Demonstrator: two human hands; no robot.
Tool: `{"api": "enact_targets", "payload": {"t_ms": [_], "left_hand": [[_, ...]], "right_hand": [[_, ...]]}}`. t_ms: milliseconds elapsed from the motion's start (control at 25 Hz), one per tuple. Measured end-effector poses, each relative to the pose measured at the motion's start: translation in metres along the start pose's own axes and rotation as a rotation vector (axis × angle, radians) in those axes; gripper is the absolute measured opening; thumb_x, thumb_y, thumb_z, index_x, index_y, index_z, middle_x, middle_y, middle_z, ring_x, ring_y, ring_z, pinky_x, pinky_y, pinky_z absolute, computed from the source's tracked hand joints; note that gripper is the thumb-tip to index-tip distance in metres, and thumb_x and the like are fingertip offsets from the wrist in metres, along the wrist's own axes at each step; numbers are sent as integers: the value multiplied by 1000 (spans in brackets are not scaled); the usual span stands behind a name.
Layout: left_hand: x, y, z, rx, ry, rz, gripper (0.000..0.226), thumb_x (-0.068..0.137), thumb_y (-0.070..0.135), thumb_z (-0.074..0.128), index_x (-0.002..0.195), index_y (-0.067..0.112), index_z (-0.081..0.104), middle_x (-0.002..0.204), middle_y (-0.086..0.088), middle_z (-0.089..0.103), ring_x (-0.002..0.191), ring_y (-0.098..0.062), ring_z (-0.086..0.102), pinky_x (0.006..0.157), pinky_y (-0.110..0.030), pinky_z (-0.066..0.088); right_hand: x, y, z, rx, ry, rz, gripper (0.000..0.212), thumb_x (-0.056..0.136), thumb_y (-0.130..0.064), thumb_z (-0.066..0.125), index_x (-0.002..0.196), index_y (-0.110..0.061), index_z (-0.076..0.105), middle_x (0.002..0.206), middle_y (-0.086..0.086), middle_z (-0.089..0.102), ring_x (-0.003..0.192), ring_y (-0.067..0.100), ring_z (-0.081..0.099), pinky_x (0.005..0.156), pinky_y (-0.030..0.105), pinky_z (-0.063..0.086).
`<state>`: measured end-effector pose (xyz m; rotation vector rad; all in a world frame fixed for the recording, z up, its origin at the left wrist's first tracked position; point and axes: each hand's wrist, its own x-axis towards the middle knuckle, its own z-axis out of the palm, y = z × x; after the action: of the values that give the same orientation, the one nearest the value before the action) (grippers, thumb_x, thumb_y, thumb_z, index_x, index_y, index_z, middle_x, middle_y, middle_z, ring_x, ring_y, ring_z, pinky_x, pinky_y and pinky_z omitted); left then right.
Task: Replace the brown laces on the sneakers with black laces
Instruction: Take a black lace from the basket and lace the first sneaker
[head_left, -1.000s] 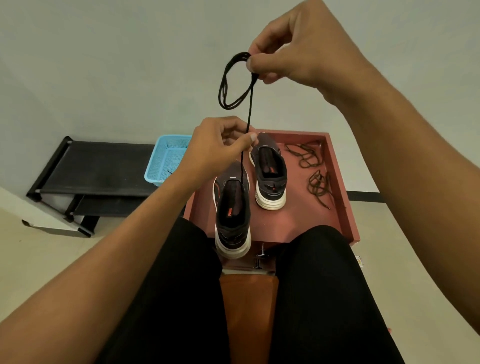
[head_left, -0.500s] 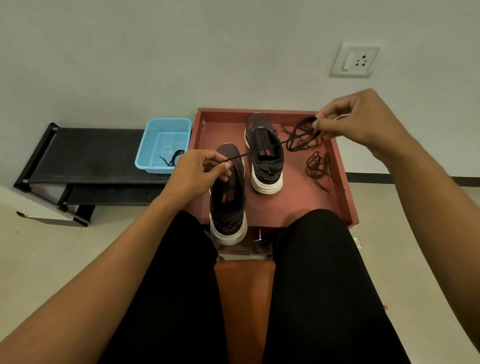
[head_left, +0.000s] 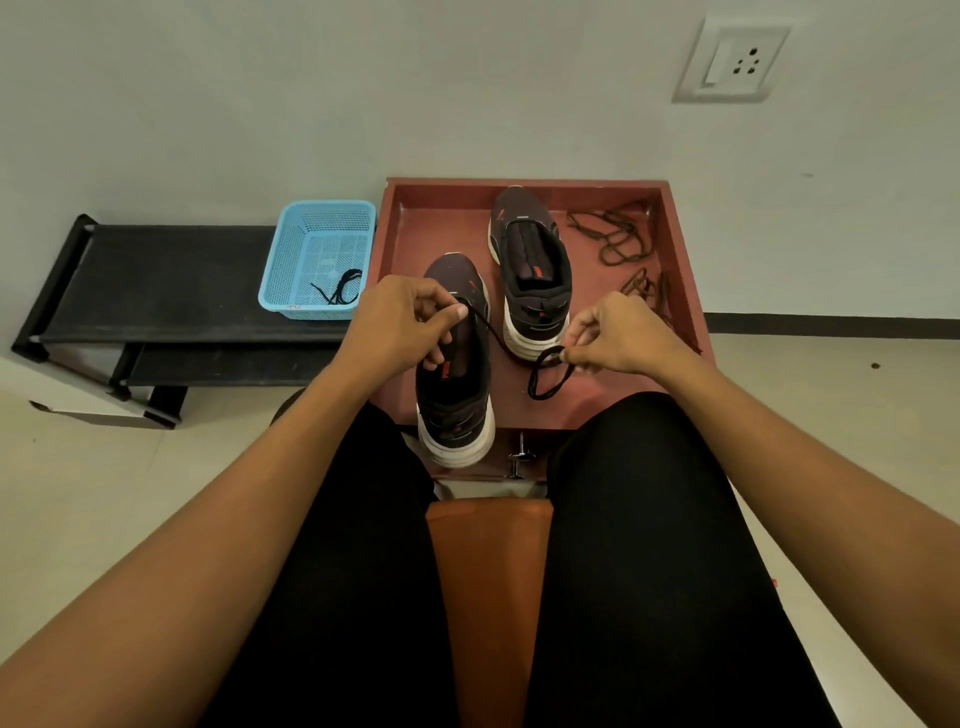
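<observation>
Two dark sneakers with white soles stand in a red tray (head_left: 415, 218). The near sneaker (head_left: 454, 410) sits at the tray's front edge and the far sneaker (head_left: 530, 270) behind it to the right; neither shows laces. My left hand (head_left: 400, 322) pinches one end of a black lace (head_left: 493, 335) above the near sneaker. My right hand (head_left: 618, 338) pinches the lace's looped bundle over the tray floor. Two brown laces (head_left: 613, 239) lie loose at the tray's right side.
A blue plastic basket (head_left: 317, 244) with another black lace (head_left: 340, 293) in it stands on a black low rack (head_left: 171, 280) to the left. A wall with a socket plate (head_left: 732, 60) rises behind the tray. My knees frame an orange stool seat (head_left: 488, 571).
My right hand has come down from high above the tray to low beside the far sneaker's heel, carrying the lace bundle. The left hand has stayed over the near sneaker.
</observation>
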<state>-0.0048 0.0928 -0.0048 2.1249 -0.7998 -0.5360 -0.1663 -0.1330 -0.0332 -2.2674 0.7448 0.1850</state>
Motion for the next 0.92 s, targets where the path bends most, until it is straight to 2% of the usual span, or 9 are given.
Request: {"api": "enact_targets", "payload": {"t_ms": [200, 320, 440, 520, 600, 640, 720, 800, 920], "left_hand": [[12, 3, 9, 81, -32, -12, 16, 96, 33, 75, 89, 19, 74, 65, 0, 73, 50, -18, 71, 48, -32, 59], [15, 9, 9, 163, -23, 22, 18, 94, 40, 76, 84, 25, 74, 62, 5, 73, 45, -12, 68, 40, -22, 50], [21, 14, 7, 194, -28, 53, 19, 91, 46, 77, 82, 29, 75, 59, 7, 71, 43, -7, 66, 45, -22, 49], [27, 18, 5, 209, -32, 74, 21, 90, 47, 78, 84, 27, 76, 56, 11, 67, 41, -2, 62, 49, -18, 46], [33, 27, 5, 225, -69, 82, 14, 93, 39, 76, 89, 26, 75, 52, 12, 63, 39, 0, 59, 44, -13, 43], [36, 32, 4, 220, -98, 75, 7, 96, 32, 73, 94, 26, 75, 56, 10, 65, 38, -2, 60, 41, -13, 43], [45, 38, -1, 175, -126, 66, 10, 99, 21, 67, 104, 23, 75, 76, -3, 73, 46, -13, 66, 45, -20, 51], [54, 36, -7, 83, -140, 38, 13, 100, 15, 65, 108, 20, 75, 86, -8, 75, 51, -21, 67, 51, -27, 56], [64, 26, -9, -43, -125, 9, 10, 100, 17, 69, 107, 21, 76, 87, -4, 78, 54, -20, 67, 50, -24, 54]], "right_hand": [[11, 2, 11, -84, -6, 4, 13, 82, -5, 84, 80, -15, 77, 69, 2, 78, 64, 12, 77, 81, 36, 66], [5, -7, 4, -175, 26, 6, 15, 81, -15, 89, 76, -21, 77, 72, -3, 77, 66, 10, 75, 83, 38, 65], [-14, -36, -20, -45, 54, -30, 10, 85, -20, 88, 91, -17, 81, 78, -2, 79, 69, 12, 78, 82, 33, 65], [-22, -63, -31, 75, 60, -162, 24, 84, -23, 89, 106, -19, 80, 87, -4, 81, 75, 8, 78, 82, 28, 63], [-15, -85, -32, 128, 30, -297, 43, 82, -21, 90, 122, -20, 75, 102, -7, 79, 89, 4, 76, 87, 24, 61], [-6, -94, -29, 124, 6, -346, 51, 81, -17, 89, 129, -20, 71, 111, -6, 77, 99, 4, 74, 92, 24, 60], [15, -108, -21, 57, -38, -413, 62, 78, -14, 83, 136, -21, 64, 123, -7, 71, 112, 6, 68, 99, 24, 56], [34, -114, -13, 28, -90, -439, 63, 75, -12, 79, 135, -21, 62, 122, -8, 68, 109, 7, 67, 94, 26, 56], [53, -110, 2, 51, -42, -429, 52, 72, -22, 79, 123, -19, 66, 113, -6, 71, 101, 12, 70, 92, 41, 59]]}}
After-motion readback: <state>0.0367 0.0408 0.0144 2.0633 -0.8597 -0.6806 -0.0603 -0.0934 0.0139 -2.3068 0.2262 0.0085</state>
